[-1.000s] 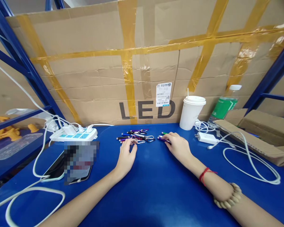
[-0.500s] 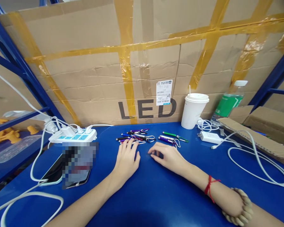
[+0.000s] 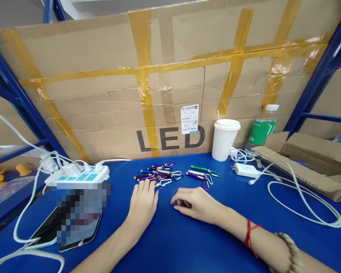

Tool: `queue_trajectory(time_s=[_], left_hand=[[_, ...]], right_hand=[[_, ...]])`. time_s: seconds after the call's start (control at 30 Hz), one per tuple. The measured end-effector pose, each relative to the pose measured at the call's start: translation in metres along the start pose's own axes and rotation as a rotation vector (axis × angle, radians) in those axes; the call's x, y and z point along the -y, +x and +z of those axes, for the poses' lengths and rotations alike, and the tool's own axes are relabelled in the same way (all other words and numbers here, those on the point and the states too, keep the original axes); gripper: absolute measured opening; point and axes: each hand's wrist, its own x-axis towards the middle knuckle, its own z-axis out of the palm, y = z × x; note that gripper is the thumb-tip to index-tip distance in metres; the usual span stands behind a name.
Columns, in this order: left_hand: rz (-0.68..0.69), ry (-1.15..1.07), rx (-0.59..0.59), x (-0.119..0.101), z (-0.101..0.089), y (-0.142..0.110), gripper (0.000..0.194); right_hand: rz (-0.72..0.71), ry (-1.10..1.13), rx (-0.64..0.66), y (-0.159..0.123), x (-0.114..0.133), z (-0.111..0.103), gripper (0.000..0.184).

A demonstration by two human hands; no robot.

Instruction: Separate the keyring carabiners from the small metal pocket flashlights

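My left hand [image 3: 143, 201] lies palm down, fingers stretched forward and side by side. Its fingertips touch the near edge of a pile of slim metal keychain penlights [image 3: 159, 173] in black, blue, purple and red, with small carabiner clips. One silver carabiner [image 3: 165, 182] sticks out just right of these fingertips. My right hand [image 3: 197, 204] rests on the blue table with fingers curled, thumb and forefinger apart, and nothing visible between them. Beyond it lie a green penlight [image 3: 199, 168] and a purple penlight [image 3: 195, 174], clips pointing right.
A white cup [image 3: 225, 140] with straw, a green-labelled bottle [image 3: 261, 131] and an open cardboard box [image 3: 309, 163] stand to the right. A white charger [image 3: 246, 170] trails its cable. Left are a power strip [image 3: 82, 176] and phones [image 3: 82, 231]. A large carton [image 3: 102, 113] walls the back.
The view has tilted up, so everything sits lower in it. My left fingers have drawn together and slid slightly back to the pile's near edge. My right hand has moved a little toward me.
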Motion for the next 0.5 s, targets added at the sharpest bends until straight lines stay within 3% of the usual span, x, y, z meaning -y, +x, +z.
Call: queue_trajectory(time_s=[0.17,0.27,0.5], left_hand=[[-0.052,0.097,-0.046,0.004,0.005,-0.001,0.026],[-0.047,0.031,-0.029,0.004,0.003,-0.001,0.023],[0.199,-0.227,0.017,-0.018,-0.008,-0.007,0.019]], right_hand=[[-0.007,-0.023,0.012,0.0,0.002,-0.001,0.017],[0.0,-0.036,0.004,0.0,0.001,-0.003,0.019],[-0.02,-0.097,-0.141,0.002,0.0,-0.006,0.037]])
